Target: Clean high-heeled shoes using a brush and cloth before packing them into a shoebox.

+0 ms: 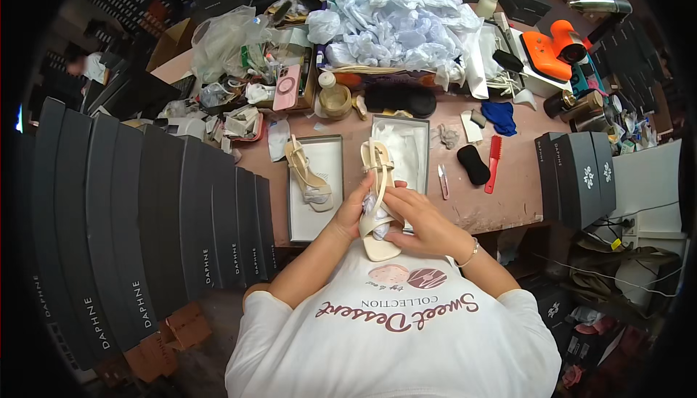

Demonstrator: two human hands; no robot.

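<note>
1. Both hands grip a cream sandal [379, 209] at the tabletop's [508, 202] near edge: left hand [353, 209] on its side, right hand [420, 218] across the front.
2. Just beyond, two open box halves [314, 224] lie side by side; the left one holds the second sandal [308, 174].
3. Bare tabletop lies right of them, before the red comb [494, 163].
4. Crumpled paper [396, 28] crowds the far edge.
</note>
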